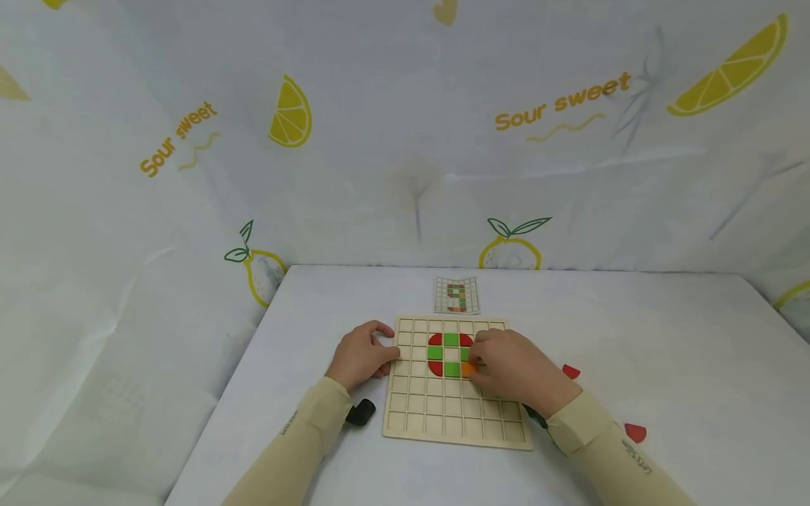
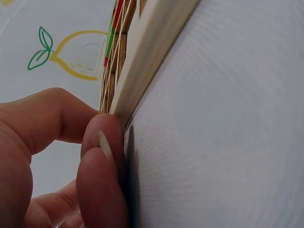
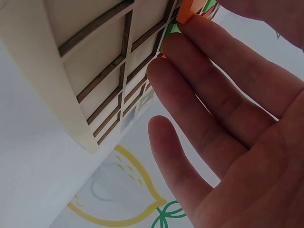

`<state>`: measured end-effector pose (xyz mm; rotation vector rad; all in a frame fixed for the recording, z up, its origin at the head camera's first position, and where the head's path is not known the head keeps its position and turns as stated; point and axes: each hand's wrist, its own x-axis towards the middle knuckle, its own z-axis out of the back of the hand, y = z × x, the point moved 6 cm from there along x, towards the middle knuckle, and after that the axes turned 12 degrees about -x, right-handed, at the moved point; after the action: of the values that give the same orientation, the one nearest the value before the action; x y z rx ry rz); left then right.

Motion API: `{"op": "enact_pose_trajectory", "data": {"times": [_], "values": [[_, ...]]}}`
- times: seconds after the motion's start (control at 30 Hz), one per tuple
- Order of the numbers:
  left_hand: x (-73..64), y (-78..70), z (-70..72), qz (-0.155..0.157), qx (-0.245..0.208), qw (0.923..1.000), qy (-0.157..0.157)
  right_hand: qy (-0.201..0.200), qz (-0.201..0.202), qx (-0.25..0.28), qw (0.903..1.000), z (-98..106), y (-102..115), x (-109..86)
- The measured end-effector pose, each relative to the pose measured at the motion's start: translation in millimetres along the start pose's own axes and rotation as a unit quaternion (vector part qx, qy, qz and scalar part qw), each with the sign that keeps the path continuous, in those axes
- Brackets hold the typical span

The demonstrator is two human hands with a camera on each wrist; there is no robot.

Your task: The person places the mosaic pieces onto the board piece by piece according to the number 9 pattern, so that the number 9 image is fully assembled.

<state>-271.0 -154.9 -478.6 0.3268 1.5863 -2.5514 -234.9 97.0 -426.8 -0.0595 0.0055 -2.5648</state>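
right hand [image 1: 511, 362] pinches orange tile [image 1: 468, 370]; left hand [image 1: 359, 353] — fingers bent — touches grid board [image 1: 418, 423], grip unclear.

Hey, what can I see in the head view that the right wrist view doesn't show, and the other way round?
Only the head view shows the left hand, two loose red pieces, a black object and the "Sour sweet" lettering.

Only the right wrist view shows the palm side of the right hand.

Both show that hand, the board, the orange piece and a lemon print.
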Motion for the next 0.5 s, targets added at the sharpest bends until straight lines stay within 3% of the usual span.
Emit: {"op": "enact_pose_trajectory", "data": {"times": [0.33, 0.5], "values": [[-1.1, -2.1, -0.5, 0.0, 0.001, 1.0, 0.001, 0.001, 0.0, 0.007, 1.0, 0.7, -2.9, -1.9], [-1.1, -0.3, 1.1, -0.001, 0.005, 1.0, -0.003, 0.028, -0.045, 0.064, 0.9965, 2.4, -17.8, -9.7]]}}
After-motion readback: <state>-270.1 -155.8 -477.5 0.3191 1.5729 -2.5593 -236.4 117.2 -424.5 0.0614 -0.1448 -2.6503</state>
